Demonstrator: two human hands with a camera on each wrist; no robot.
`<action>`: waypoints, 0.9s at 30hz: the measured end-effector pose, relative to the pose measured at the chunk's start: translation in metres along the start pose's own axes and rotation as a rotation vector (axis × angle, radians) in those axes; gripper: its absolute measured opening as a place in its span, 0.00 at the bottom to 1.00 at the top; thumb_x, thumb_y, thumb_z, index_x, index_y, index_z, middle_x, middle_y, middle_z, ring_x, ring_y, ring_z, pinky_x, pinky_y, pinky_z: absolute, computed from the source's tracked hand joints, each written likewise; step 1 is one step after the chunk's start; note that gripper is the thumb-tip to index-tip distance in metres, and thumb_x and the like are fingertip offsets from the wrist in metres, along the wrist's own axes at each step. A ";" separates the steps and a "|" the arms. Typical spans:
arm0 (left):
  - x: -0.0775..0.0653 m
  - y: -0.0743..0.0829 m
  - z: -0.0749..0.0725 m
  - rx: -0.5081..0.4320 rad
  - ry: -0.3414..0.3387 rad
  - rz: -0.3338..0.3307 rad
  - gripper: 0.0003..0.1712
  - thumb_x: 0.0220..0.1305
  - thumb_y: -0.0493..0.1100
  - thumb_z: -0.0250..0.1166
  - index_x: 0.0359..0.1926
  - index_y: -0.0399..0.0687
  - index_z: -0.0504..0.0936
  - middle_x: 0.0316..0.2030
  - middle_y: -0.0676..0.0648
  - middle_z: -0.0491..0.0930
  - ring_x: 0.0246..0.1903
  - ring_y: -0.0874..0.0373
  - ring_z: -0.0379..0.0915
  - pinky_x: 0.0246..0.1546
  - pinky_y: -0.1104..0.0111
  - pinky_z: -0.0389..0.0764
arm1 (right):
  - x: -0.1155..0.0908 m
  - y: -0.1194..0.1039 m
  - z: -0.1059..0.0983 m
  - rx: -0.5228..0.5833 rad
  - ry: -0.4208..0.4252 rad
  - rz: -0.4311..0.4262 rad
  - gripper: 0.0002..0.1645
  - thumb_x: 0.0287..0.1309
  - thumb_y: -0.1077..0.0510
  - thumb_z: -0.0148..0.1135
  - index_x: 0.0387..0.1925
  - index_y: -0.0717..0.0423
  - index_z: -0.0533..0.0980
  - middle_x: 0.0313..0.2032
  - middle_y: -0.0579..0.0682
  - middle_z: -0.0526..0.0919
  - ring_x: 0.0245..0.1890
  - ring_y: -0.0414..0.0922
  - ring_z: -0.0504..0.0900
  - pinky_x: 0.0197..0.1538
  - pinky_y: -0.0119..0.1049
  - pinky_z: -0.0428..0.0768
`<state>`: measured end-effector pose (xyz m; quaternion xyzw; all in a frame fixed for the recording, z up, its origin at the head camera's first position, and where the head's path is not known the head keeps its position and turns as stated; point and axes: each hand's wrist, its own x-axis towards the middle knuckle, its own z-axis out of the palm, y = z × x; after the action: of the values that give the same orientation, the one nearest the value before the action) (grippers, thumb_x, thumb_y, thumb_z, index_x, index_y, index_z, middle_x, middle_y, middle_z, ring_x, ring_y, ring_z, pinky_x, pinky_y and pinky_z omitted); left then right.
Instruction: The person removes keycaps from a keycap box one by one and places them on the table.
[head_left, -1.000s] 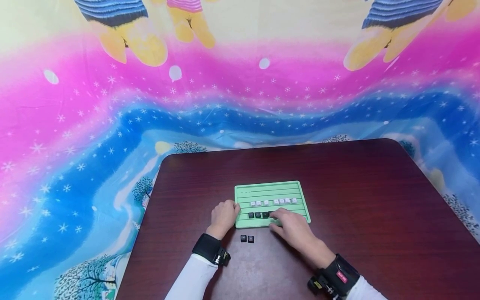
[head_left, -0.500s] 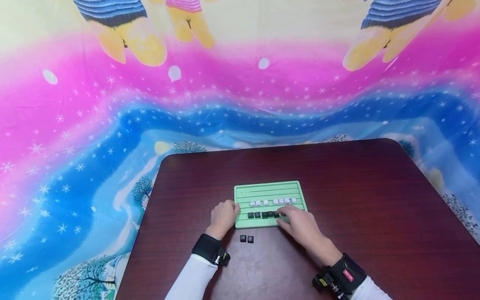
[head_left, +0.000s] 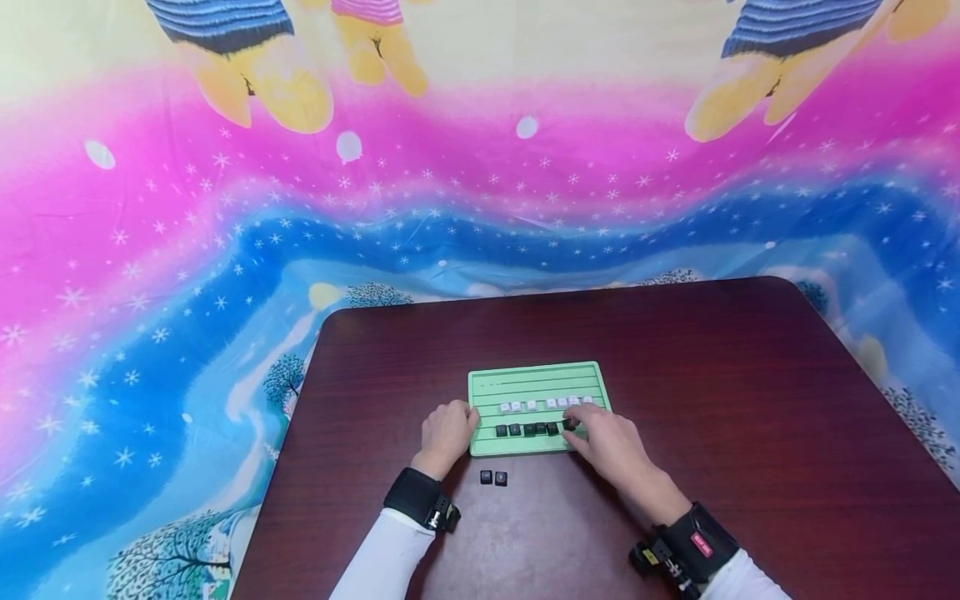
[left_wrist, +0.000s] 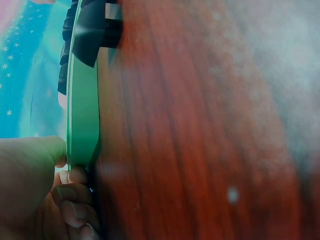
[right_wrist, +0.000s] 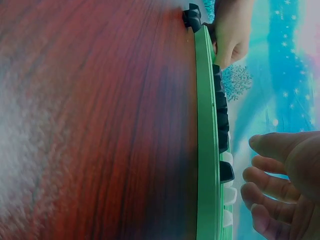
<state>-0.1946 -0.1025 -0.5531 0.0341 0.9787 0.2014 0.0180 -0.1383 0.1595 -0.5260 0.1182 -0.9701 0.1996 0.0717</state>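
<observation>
A light green ridged tray (head_left: 540, 375) lies on the table. My left hand (head_left: 447, 435) grips its left edge; in the left wrist view the thumb (left_wrist: 59, 150) is on top, fingers curled at the rim. A row of black keycaps (head_left: 529, 430) runs along a front groove, and white keycaps (head_left: 532, 406) sit in a groove behind. My right hand (head_left: 615, 446) is over the tray's right side, fingertips close to the row's rightmost black keycap (right_wrist: 226, 171), which stands apart from the others. The right wrist view shows a gap between these loosely bent fingers and that keycap.
Two loose black keycaps (head_left: 493, 478) lie on the dark red-brown table (head_left: 712, 375) in front of the tray. Behind the table hangs a printed cloth backdrop (head_left: 480, 192) with snowflakes. Each wrist wears a black strap with a small camera.
My right hand has moved rightward along the black row, uncovering more keycaps, with one now standing apart at the right end. My left hand stays on the tray's edge.
</observation>
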 end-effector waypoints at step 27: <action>0.002 -0.002 0.001 -0.002 -0.026 -0.002 0.28 0.71 0.49 0.56 0.13 0.54 0.62 0.13 0.55 0.57 0.14 0.57 0.61 0.18 0.65 0.60 | 0.006 0.012 0.008 -0.012 -0.075 0.078 0.18 0.55 0.52 0.74 0.47 0.51 0.83 0.38 0.48 0.87 0.31 0.41 0.84 0.29 0.37 0.77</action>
<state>-0.1964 -0.1033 -0.5550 0.0358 0.9782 0.2021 0.0307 -0.1474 0.1658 -0.5362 0.0873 -0.9771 0.1919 0.0281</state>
